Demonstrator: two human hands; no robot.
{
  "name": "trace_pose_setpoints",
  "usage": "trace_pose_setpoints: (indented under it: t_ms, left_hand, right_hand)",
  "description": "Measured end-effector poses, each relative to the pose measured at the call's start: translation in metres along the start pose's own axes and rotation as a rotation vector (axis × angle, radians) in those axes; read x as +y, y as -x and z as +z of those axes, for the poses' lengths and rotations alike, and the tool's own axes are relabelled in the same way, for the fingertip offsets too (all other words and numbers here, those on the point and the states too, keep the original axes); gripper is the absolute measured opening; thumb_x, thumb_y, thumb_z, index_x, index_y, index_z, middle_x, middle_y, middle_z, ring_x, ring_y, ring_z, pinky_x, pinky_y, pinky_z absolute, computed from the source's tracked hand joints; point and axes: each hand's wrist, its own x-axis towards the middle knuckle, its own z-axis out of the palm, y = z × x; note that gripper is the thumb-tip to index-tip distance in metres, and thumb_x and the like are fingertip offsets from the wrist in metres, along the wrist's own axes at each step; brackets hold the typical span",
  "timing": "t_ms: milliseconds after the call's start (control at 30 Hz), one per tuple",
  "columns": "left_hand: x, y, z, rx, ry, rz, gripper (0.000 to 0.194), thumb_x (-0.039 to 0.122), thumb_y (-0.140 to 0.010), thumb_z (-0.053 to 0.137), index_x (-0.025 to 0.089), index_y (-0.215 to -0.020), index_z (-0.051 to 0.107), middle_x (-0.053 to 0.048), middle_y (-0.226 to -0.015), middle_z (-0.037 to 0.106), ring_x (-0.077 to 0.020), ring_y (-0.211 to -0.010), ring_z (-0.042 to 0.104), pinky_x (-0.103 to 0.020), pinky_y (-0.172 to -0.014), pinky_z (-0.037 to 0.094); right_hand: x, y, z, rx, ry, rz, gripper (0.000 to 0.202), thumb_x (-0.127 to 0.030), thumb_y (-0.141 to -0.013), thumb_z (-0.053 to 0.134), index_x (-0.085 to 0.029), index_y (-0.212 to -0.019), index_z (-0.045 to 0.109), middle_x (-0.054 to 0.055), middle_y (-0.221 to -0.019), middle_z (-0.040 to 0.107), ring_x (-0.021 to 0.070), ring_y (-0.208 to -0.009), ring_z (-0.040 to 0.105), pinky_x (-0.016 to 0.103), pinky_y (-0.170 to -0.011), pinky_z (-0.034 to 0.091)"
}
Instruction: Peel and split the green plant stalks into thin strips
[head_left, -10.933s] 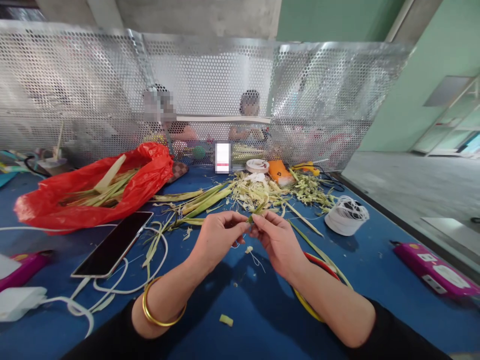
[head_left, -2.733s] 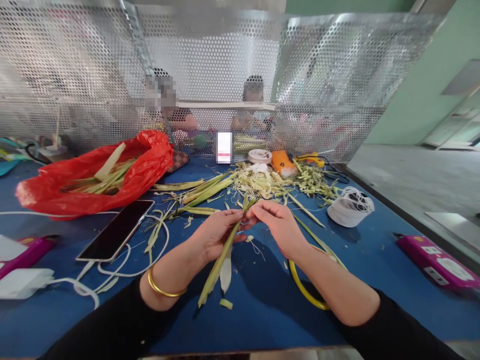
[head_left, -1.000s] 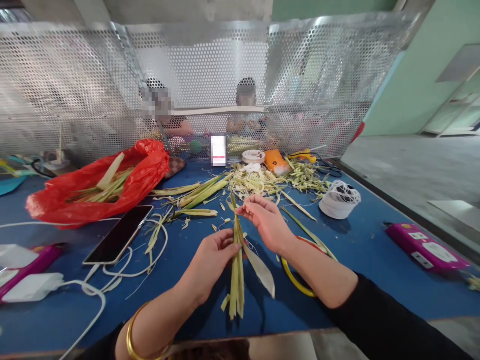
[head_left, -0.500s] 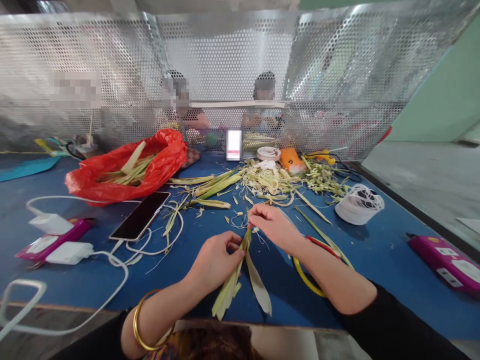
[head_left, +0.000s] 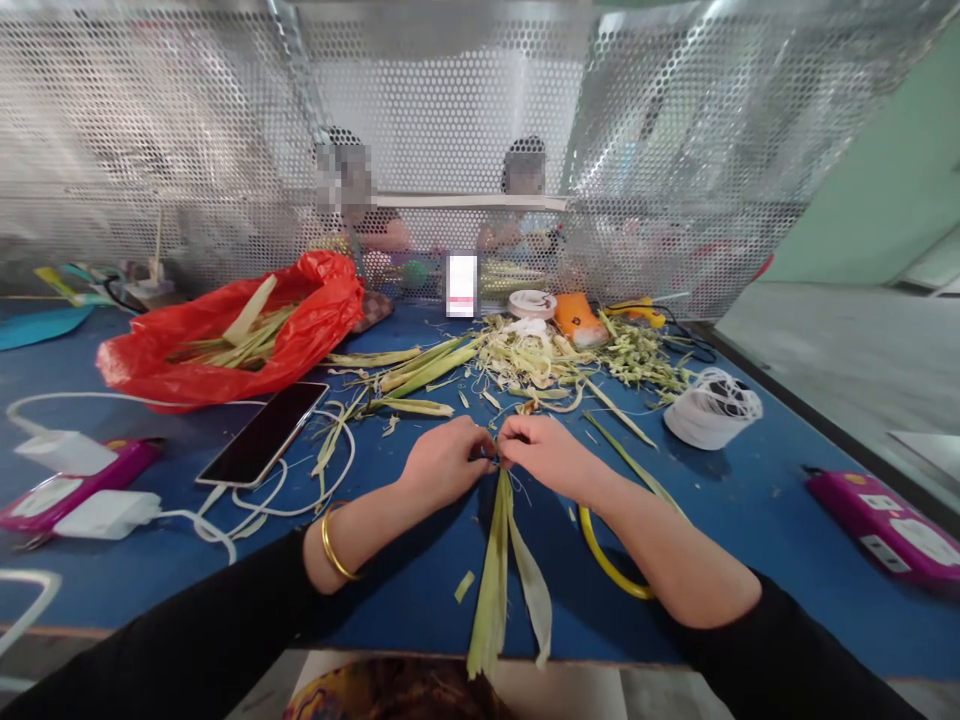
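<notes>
Two long pale green corn husk strips [head_left: 491,590] spread downward from my fingertips to the table's front edge, one broader and greener, the other whitish. My right hand [head_left: 544,450] pinches at their gathered upper end. Fingers closed, my left hand [head_left: 450,455] meets it there from the other side; whatever sits between its fingertips is hidden. A thin white thread shows beside the gathered end. A small husk scrap [head_left: 464,587] lies to the left of the strips. Below my right forearm, a yellow ring [head_left: 611,565] is partly covered.
Beyond my hands lie husk strips [head_left: 427,368] and shredded husk [head_left: 525,355]. A red plastic bag [head_left: 150,355] of husks, a phone [head_left: 262,435] and white cables are left; a white cord spool [head_left: 705,425] and magenta power strip [head_left: 885,520] right. A perforated metal screen [head_left: 457,110] stands behind.
My left hand has let go of the strips' middle and moved up beside my right hand. The strips now hang straighter, and a small scrap lies apart from them.
</notes>
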Motion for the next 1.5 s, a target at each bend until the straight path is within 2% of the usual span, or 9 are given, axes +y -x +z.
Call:
trace_pose_setpoints:
  t_ms: [233, 567, 667, 867, 1033, 1133, 1233, 1400, 1500]
  left_hand:
    - [-0.005, 0.001, -0.007, -0.025, 0.105, 0.083, 0.007, 0.023, -0.081, 0.053, 0.020, -0.078, 0.059, 0.000, -0.083, 0.059, -0.0166, -0.078, 0.055, -0.026, -0.067, 0.036]
    - [-0.009, 0.002, -0.012, -0.064, 0.241, 0.015, 0.008, 0.022, -0.079, 0.052, 0.021, -0.080, 0.059, 0.002, -0.069, 0.066, -0.0163, -0.068, 0.059, -0.025, -0.060, 0.035]
    - [-0.009, 0.003, -0.020, -0.118, 0.202, 0.031, 0.015, 0.020, -0.077, 0.053, 0.022, -0.085, 0.066, 0.001, -0.071, 0.069, -0.0169, -0.070, 0.061, -0.025, -0.062, 0.036]
    - [-0.017, 0.005, -0.048, -0.211, -0.033, 0.032, 0.015, 0.021, -0.072, 0.055, 0.022, -0.060, 0.065, 0.000, -0.060, 0.063, -0.0168, -0.059, 0.055, -0.027, -0.053, 0.028]
    - [-0.011, -0.002, -0.038, -0.166, 0.343, 0.026, 0.018, 0.028, -0.076, 0.052, 0.019, -0.064, 0.062, 0.000, -0.068, 0.060, -0.0155, -0.068, 0.054, -0.025, -0.060, 0.036]
    - [-0.006, -0.004, -0.021, -0.218, 0.807, -0.203, 0.015, 0.029, -0.073, 0.052, 0.018, -0.067, 0.061, 0.001, -0.062, 0.058, -0.0123, -0.055, 0.052, -0.023, -0.050, 0.034]
    - [-0.002, -0.006, -0.008, -0.252, 1.022, -0.306, 0.015, 0.030, -0.075, 0.051, 0.018, -0.069, 0.056, -0.002, -0.072, 0.064, -0.0110, -0.054, 0.057, -0.022, -0.048, 0.038]
    - [-0.004, -0.008, 0.000, -0.266, 1.140, -0.401, 0.016, 0.029, -0.074, 0.060, 0.014, -0.068, 0.059, -0.002, -0.066, 0.063, -0.0091, -0.053, 0.057, -0.023, -0.057, 0.049]
    - [-0.007, -0.009, 0.002, -0.277, 1.166, -0.379, 0.016, 0.026, -0.068, 0.068, 0.012, -0.075, 0.065, -0.003, -0.069, 0.066, -0.0098, -0.057, 0.060, -0.026, -0.064, 0.052]
  right_hand:
    - [0.000, -0.002, -0.002, -0.006, 0.038, 0.019, 0.014, -0.013, -0.075, 0.047, -0.018, -0.064, 0.055, -0.001, -0.061, 0.059, 0.0115, -0.057, 0.048, 0.023, -0.053, 0.032]
    - [0.006, -0.004, 0.006, 0.048, 0.180, -0.049, 0.006, -0.022, -0.073, 0.067, -0.019, -0.078, 0.065, -0.006, -0.055, 0.046, 0.0106, -0.052, 0.041, 0.023, -0.052, 0.027]
    - [0.012, -0.005, 0.012, 0.062, 0.255, -0.092, 0.013, -0.015, -0.069, 0.071, -0.019, -0.081, 0.067, -0.004, -0.065, 0.052, 0.0118, -0.060, 0.046, 0.023, -0.056, 0.030]
    - [0.011, -0.004, 0.014, 0.050, 0.316, -0.058, 0.015, -0.018, -0.070, 0.073, -0.021, -0.084, 0.068, -0.002, -0.071, 0.056, 0.0130, -0.062, 0.050, 0.023, -0.058, 0.031]
    - [0.010, -0.004, 0.013, 0.044, 0.303, -0.064, 0.017, -0.018, -0.069, 0.073, -0.019, -0.085, 0.067, 0.000, -0.074, 0.057, 0.0132, -0.064, 0.050, 0.023, -0.058, 0.031]
    - [0.012, -0.005, 0.014, 0.035, 0.272, -0.080, 0.013, -0.015, -0.068, 0.070, -0.019, -0.079, 0.064, -0.001, -0.074, 0.057, 0.0127, -0.065, 0.050, 0.023, -0.058, 0.030]
    - [0.014, -0.006, 0.013, 0.012, 0.248, -0.081, 0.013, -0.015, -0.067, 0.069, -0.019, -0.075, 0.060, -0.004, -0.068, 0.054, 0.0111, -0.061, 0.047, 0.022, -0.055, 0.030]
    - [0.012, -0.006, 0.000, -0.110, 0.057, -0.023, 0.034, -0.019, -0.065, 0.071, -0.018, -0.096, 0.057, -0.009, -0.060, 0.045, 0.0101, -0.055, 0.044, 0.021, -0.049, 0.030]
    - [0.009, -0.006, -0.010, -0.095, -0.016, -0.026, 0.027, -0.017, -0.075, 0.061, -0.017, -0.101, 0.054, -0.007, -0.061, 0.049, 0.0105, -0.056, 0.047, 0.021, -0.051, 0.034]
